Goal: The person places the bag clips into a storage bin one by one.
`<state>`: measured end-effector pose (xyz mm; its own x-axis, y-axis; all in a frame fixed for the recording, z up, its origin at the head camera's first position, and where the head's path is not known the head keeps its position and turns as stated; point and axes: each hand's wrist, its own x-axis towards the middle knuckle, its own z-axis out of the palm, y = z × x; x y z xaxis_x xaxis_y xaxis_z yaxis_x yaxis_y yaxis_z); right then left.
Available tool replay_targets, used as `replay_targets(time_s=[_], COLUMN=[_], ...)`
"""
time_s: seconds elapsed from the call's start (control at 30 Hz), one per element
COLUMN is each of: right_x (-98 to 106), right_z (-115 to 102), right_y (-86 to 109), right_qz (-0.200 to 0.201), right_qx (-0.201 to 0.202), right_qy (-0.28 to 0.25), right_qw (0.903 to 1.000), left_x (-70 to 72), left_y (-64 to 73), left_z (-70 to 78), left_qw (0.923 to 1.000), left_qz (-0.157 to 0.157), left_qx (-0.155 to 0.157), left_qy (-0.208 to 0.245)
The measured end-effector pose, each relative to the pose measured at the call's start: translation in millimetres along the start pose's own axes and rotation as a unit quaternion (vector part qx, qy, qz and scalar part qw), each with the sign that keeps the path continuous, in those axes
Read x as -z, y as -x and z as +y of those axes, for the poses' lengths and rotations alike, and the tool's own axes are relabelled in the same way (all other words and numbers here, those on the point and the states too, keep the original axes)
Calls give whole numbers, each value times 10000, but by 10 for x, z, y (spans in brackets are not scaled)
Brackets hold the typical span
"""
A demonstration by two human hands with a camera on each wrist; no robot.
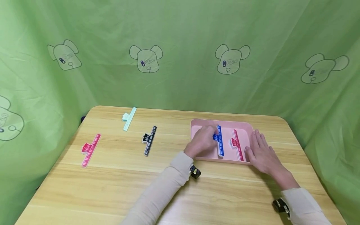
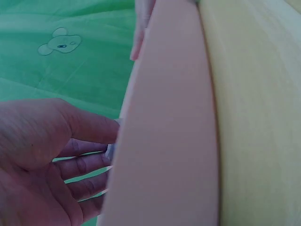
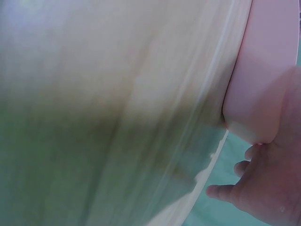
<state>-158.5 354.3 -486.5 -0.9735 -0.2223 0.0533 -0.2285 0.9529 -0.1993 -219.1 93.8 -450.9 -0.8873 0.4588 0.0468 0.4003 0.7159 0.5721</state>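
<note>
Left hand (image 1: 204,140) holding blue clip (image 1: 220,142) in pink tray (image 1: 236,125), right hand (image 1: 262,154) at tray's edge, wooden table (image 1: 92,190)

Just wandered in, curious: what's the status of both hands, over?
Left hand pinching blue clip at pink tray. Right hand at tray's right end. Nothing visibly blocking.
</note>
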Motion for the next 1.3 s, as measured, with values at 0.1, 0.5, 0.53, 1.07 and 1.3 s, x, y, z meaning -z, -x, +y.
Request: replay_targets(time_s=[0.1,0.5,0.53,1.07,1.3], right_x=[-2,-1,-3,16,9], right_z=[3,-13,-11,-20,-18], right_y=[3,17,16,17,8], right_qz=[-16,-38,-26,-20,-52], right_qx=[11,-29,-24,-21,-51], right_qy=[13,-66,-74,-121,-21], right_qw=[10000,10000,10000,9999,10000], left_x=[-43,-197,-207,-331,-355], left_y=[-12,-36,-42,-157,-192], left_z=[2,33,41,157,228], left_qw=[9998,9994,9994,9980,9982], left_qz=[25,83,90,51,-28], left_qx=[-109,213,215,178,173], left_qy=[-161,-269,-270,-599,-573])
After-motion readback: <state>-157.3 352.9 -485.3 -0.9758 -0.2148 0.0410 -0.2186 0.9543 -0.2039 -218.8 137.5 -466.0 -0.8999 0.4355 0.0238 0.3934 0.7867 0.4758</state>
